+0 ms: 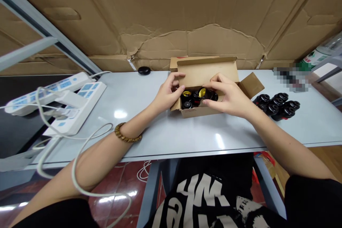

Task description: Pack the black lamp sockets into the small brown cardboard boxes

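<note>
An open cardboard box (201, 112) stands on the pale table, its lid raised at the back. Inside lie several black cylindrical sockets (187, 104), some with brass-coloured threaded mouths. My left hand (171, 91) is at the box's left end, thumb and fingers apart around its edge. My right hand (227, 96) grips a black socket (205, 93) between thumb and fingers over the right part of the box, its threaded mouth facing left. To the right of the box, several more black sockets (278, 105) stand grouped on the table.
White power strips (77, 107) with plugs and looping cables lie at the left. A round black object (144, 70) rests near the back edge of the table (149, 142). A plastic bottle (316, 57) is at the far right; cardboard rises behind.
</note>
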{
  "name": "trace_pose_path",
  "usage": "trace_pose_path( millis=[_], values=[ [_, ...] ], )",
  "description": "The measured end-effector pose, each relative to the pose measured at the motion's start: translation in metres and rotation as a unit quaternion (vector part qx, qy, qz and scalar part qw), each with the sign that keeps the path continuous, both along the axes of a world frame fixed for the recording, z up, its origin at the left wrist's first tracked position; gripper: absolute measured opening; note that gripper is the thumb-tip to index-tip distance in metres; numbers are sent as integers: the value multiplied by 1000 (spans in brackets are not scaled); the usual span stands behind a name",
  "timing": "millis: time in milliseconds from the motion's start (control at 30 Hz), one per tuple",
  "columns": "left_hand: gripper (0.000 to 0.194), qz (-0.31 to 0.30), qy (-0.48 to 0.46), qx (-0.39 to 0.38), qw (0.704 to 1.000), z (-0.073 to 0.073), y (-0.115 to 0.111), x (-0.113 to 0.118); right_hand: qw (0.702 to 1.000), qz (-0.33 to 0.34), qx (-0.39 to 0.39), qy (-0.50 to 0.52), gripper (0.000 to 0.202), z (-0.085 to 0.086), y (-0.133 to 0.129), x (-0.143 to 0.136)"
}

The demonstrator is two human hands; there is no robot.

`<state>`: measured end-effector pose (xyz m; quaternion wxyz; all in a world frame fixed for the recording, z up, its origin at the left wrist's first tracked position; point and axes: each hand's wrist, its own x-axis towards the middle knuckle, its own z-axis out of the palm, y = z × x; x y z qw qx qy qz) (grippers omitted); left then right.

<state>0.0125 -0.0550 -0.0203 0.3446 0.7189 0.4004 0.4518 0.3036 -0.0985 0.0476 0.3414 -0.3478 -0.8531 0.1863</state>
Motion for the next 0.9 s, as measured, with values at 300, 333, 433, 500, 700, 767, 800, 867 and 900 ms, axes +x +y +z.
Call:
trace_pose_path(
  millis=[300,333,433,500,700,767,800,867,900],
  values=[
    [47,-8,-7,-2,1000,1,0,2,982,21,-156,-101,27,15,2,-6],
    [47,-10,-11,-2,1000,2,0,2,979,24,-164,-115,27,17,2,-7],
    [48,-12,-20,-3,1000,4,-1,3,974,26,-166,-156,32,22,2,-10],
    [48,-16,-23,-3,1000,4,-1,4,972,18,-168,-164,38,22,2,-11],
    [48,-14,-29,6,999,0,2,4,979,-13,-147,-142,34,15,1,-15],
    [49,-2,-29,14,999,-3,4,4,979,-27,-150,-138,32,16,2,-17],
    [49,3,-28,19,999,-4,4,4,978,-34,-152,-140,32,17,2,-19],
    [49,9,-24,27,999,-5,5,3,975,-45,-150,-155,34,22,1,-23],
    [49,11,-21,31,999,-6,6,3,974,-50,-145,-167,35,25,1,-26]
  ],
)
